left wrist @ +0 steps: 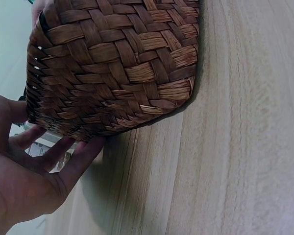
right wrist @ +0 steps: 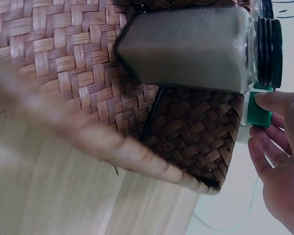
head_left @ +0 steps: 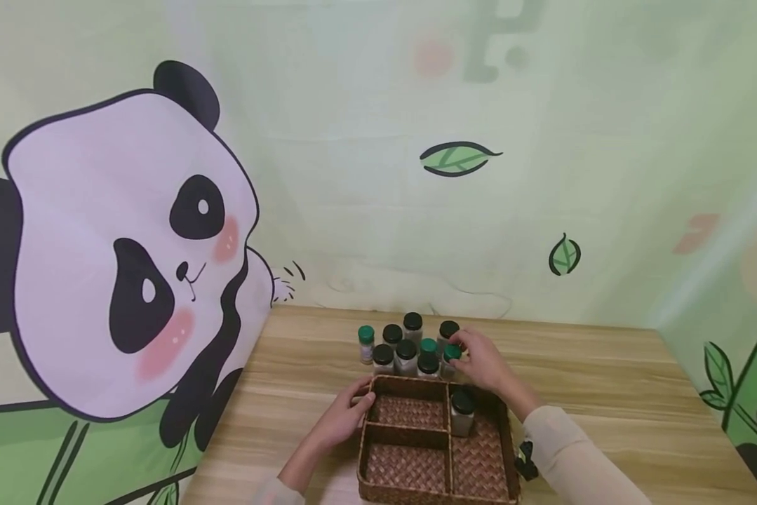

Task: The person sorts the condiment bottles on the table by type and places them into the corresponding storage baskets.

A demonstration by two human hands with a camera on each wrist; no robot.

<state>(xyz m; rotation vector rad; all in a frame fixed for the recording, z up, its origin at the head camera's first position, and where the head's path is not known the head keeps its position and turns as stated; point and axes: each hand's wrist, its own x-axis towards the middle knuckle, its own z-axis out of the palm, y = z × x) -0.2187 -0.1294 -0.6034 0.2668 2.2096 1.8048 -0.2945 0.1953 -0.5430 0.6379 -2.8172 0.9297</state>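
A brown woven basket [head_left: 405, 426] with three compartments stands on the table. My left hand [head_left: 343, 419] holds its far left corner, with fingers [left wrist: 83, 159] against the woven wall in the left wrist view. Beyond the basket's far right side, my right hand [head_left: 485, 362] pinches the green cap of a small spice jar [right wrist: 258, 110] between thumb and fingers. A larger spice jar [head_left: 462, 415] with a black lid and greyish contents stands upright in the basket's right compartment, against the far wall. The pinched jar's lower part is mostly hidden.
Several black-lidded jars [head_left: 406, 358] stand clustered behind the basket, with another green-capped jar [head_left: 428, 346] among them. A small green-capped jar [head_left: 366, 345] is at the cluster's left. A black object [head_left: 526, 461] lies by the basket's right side. The wooden table [head_left: 605, 393] meets a panda-printed backdrop [head_left: 353, 175].
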